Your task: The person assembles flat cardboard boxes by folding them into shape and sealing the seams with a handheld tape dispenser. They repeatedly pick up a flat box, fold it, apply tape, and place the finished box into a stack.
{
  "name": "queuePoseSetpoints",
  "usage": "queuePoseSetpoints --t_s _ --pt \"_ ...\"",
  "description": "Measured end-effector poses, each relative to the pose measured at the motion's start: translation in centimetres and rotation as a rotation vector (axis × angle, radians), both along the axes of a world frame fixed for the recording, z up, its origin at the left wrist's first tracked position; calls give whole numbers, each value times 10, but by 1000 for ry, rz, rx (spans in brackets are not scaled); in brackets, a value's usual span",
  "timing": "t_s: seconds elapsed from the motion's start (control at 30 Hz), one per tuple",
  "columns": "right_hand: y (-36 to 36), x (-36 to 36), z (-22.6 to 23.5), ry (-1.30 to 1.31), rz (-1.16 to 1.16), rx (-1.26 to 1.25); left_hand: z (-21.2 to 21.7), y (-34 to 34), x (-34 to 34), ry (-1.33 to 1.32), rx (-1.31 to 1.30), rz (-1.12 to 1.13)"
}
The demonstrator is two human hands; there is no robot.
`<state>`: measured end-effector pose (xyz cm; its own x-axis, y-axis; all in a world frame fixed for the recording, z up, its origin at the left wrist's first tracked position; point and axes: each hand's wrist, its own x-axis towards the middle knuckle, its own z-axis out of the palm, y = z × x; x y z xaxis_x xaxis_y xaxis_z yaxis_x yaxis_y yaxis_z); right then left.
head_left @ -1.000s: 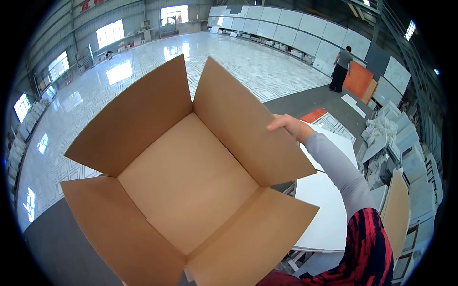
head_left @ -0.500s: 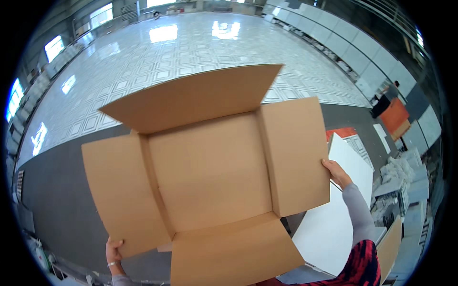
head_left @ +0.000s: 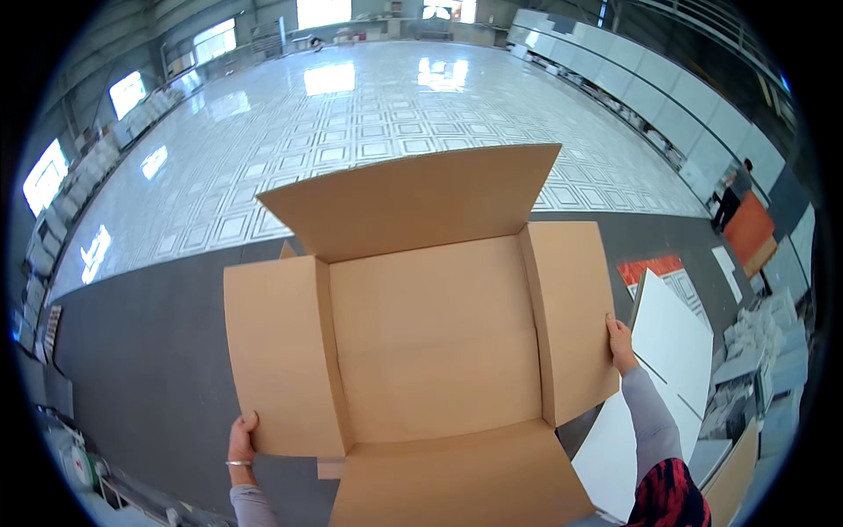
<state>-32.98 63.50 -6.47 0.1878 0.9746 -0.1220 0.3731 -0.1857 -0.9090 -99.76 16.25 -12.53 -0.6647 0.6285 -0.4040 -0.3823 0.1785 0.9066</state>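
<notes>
An open cardboard box [head_left: 439, 342] sits at the middle of the view, in front of the person and over the grey floor [head_left: 140, 351], its mouth facing up toward the head and its bare brown inside showing. All four flaps are spread outward: the far flap [head_left: 421, 206] stands up at a slant, the left flap [head_left: 277, 351] and right flap [head_left: 571, 316] splay to the sides, and the near flap [head_left: 457, 479] leans toward the person, cut off by the lower edge. The left hand [head_left: 243, 436] pinches the lower outer corner of the left flap, thumb over the inner face, the other fingers mostly hidden behind; a bracelet [head_left: 239, 463] circles that wrist. The right hand [head_left: 619, 341] grips the outer edge of the right flap about midway along, its fingers partly hidden too. Just right of the box lie large white panels [head_left: 672, 351], with a red-bordered patterned piece [head_left: 650, 266] beyond them. Farther out, a glossy patterned tile floor [head_left: 395, 132] spreads toward bright windows [head_left: 127, 94]. Along the right, another person [head_left: 733, 198] stands beside an orange board [head_left: 749, 227], near a long row of pale slabs [head_left: 650, 79].
</notes>
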Motion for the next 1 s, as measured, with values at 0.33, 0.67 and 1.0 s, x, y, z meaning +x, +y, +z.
queuePoseSetpoints --t_s 0.33,0.67,1.0 --pt "28 -40 146 93 113 111 222 24 -14 502 67 66" --pt "86 -159 170 139 323 206 346 154 -63 755 -97 62" --pt "38 -157 93 -117 480 -52 182 150 -72 846 -528 -176"
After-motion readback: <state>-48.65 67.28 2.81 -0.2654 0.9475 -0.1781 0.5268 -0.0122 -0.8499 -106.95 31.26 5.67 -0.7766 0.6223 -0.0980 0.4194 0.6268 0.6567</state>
